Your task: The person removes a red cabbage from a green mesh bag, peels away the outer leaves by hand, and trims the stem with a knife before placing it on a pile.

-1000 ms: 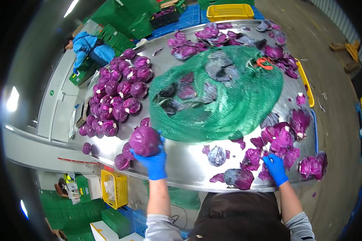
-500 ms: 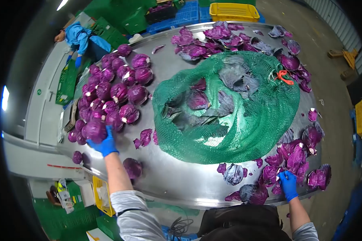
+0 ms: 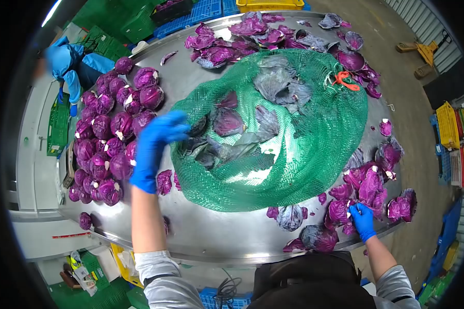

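Note:
My left hand (image 3: 153,147), in a blue glove, hovers above the steel table (image 3: 216,234) with fingers spread and nothing in it; its fingertips reach the left edge of a big green net bag (image 3: 309,139). The net lies flat with dark cabbage leaves (image 3: 278,85) inside and an orange tie (image 3: 343,80) at its far end. Left of the hand is a heap of trimmed red cabbages (image 3: 111,129). My right hand (image 3: 362,220), also gloved, is closed around what looks like a small knife, at a pile of loose purple leaves (image 3: 366,188) by the table's near right edge.
More cut leaves (image 3: 252,38) lie at the table's far end. One cabbage (image 3: 85,220) sits alone at the near left edge. A person in blue (image 3: 69,62) works at far left beside green crates (image 3: 56,123). Yellow and blue crates (image 3: 448,123) stand around.
My left hand set a cabbage on the heap at left, let go, and swung back empty toward the net. My right hand stayed at the leaf pile.

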`<state>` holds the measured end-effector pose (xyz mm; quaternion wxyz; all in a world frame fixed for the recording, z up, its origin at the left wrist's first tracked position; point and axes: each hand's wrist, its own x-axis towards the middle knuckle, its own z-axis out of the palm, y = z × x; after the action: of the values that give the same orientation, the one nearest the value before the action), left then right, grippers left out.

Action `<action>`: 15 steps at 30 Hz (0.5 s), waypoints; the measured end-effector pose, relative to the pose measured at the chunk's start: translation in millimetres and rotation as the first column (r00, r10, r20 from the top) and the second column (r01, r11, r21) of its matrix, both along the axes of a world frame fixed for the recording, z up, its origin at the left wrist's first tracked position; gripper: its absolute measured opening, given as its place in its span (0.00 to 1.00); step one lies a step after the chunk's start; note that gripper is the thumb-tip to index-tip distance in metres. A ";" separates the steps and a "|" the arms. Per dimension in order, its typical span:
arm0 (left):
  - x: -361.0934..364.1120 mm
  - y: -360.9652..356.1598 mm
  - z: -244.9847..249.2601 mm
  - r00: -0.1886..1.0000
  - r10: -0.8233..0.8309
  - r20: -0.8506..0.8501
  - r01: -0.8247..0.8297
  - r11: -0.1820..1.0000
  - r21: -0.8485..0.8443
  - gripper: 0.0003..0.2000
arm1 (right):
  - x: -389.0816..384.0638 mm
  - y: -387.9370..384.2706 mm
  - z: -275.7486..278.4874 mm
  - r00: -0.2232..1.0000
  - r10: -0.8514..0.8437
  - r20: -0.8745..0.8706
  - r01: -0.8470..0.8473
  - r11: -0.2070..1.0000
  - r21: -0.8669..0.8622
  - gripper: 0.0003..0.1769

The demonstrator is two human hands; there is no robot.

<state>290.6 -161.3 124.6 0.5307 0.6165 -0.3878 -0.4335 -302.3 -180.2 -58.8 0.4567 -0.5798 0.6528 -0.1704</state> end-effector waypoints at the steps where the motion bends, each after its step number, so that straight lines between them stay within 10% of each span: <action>1: -25.9 -12.0 6.4 0.987 -0.152 0.047 0.144 0.980 0.134 0.18 | 0.1 -0.4 -0.8 1.000 -0.007 0.013 0.007 1.000 0.015 0.11; 4: -48.9 -28.4 -25.7 0.915 -0.383 0.122 0.333 0.892 0.305 0.18 | -6.4 0.0 -9.2 1.000 -0.009 0.025 0.009 1.000 0.006 0.10; 6: -51.0 -37.8 -49.2 0.584 -0.439 0.683 0.151 0.885 0.440 0.20 | -3.4 0.3 -4.1 1.000 0.018 0.013 -0.017 0.999 -0.034 0.09; 9: -14.8 -56.6 -85.7 0.569 -0.228 0.790 0.146 0.974 0.176 0.23 | -5.5 0.8 -9.3 0.999 0.016 0.038 -0.014 0.999 -0.050 0.09; 10: -7.7 -61.0 -83.3 0.375 -0.218 0.901 0.145 0.974 0.175 0.27 | -5.1 0.5 -7.9 0.999 0.033 0.004 -0.033 0.996 -0.082 0.10; 15: 2.2 -78.8 -82.2 0.142 -0.336 0.931 -0.050 0.937 0.346 0.32 | -5.6 -0.7 -8.6 0.998 0.013 0.060 -0.010 0.999 -0.050 0.10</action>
<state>292.7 -240.1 42.4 0.0082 0.7791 -0.6261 -0.0310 -308.0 -180.9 -67.4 0.4625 -0.5894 0.6310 -0.2013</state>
